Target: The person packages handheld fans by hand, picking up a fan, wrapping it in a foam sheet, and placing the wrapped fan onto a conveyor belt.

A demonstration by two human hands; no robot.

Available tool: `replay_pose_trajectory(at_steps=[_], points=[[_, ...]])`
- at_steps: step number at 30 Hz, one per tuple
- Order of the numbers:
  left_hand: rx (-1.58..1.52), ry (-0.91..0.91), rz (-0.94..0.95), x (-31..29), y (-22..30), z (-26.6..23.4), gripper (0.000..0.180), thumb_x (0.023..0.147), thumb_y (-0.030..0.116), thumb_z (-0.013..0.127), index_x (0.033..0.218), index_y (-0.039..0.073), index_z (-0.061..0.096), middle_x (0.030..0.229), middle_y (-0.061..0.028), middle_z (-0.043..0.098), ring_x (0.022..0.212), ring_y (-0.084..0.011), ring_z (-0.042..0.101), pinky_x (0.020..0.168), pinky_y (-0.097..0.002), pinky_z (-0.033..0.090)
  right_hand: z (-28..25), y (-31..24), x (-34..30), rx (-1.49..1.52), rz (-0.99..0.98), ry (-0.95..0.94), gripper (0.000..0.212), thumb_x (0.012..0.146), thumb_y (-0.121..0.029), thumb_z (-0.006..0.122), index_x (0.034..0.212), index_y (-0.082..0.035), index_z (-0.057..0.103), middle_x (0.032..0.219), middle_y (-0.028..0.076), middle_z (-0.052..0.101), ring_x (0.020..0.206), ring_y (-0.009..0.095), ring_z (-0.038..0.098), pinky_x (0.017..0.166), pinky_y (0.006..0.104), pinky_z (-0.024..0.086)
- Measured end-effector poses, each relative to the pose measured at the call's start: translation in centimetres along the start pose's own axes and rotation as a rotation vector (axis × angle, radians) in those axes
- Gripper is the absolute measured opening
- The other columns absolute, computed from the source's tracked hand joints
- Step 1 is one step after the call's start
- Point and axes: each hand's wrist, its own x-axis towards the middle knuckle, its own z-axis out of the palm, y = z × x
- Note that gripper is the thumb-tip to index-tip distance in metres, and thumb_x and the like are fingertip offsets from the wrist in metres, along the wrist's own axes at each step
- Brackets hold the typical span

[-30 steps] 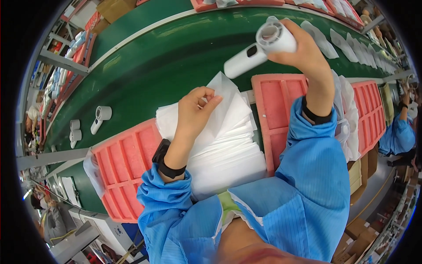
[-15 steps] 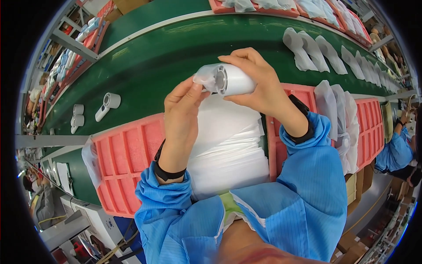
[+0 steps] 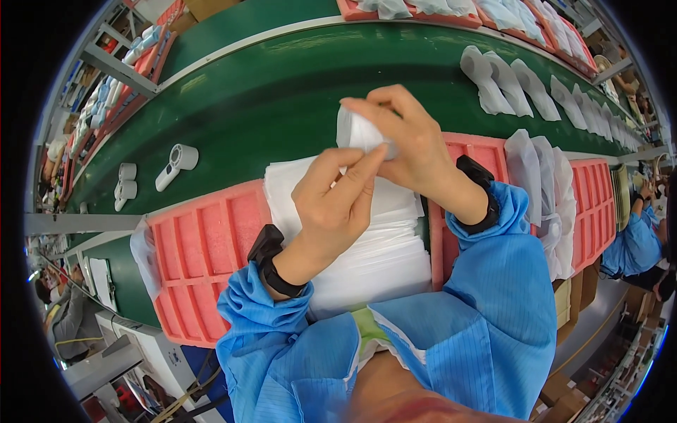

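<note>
A white hair-dryer-like device (image 3: 361, 132), wrapped in thin translucent white film, is held over the green belt. My right hand (image 3: 416, 144) curls around it from the right, with the thumb and fingers over its top and side. Close below, my left hand (image 3: 337, 194) has its thumb and fingertips pinched on the film at the near side of the device. Under both hands lies a thick stack of white bags or sheets (image 3: 374, 261). The handle and most of the barrel are hidden by the film and my fingers.
On the green belt (image 3: 261, 92), unwrapped white devices (image 3: 185, 157) lie at the left and a row of wrapped ones (image 3: 486, 81) at the right. Pink compartment trays (image 3: 201, 240) flank the stack, and several wrapped pieces (image 3: 525, 169) lie on the right one. A co-worker (image 3: 631, 243) is at far right.
The device has turned so its round open end no longer shows. My left hand has moved right and nearer, from the film at the left to the near side. The belt items shifted slightly right.
</note>
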Motion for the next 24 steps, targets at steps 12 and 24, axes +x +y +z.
replay_pose_trajectory(at_steps=[12,24], points=[[-0.074,0.006,-0.161,2.1,-3.4,-1.7,0.059,0.067,0.003,0.079,0.121,0.011,0.059,0.125,-0.0145,0.048,0.098,-0.0272,0.059,0.079,-0.0351,0.05,1.3,-1.2,-0.7,0.781,0.344,0.099,0.062,0.067,-0.014,0.082,0.117,-0.004,0.048,0.111,0.01,0.056,0.096,0.02,0.057,0.077,0.0329,0.049],[-0.111,0.2,-0.314,2.1,-2.8,-3.6,0.047,0.068,0.014,0.084,0.108,0.01,0.06,0.129,-0.013,0.045,0.115,-0.0272,0.049,0.087,-0.035,0.043,2.2,1.2,-0.8,0.048,0.279,0.002,0.035,0.076,-0.005,0.071,0.104,-0.001,0.051,0.091,0.017,0.06,0.079,0.036,0.062,0.066,0.0379,0.049]])
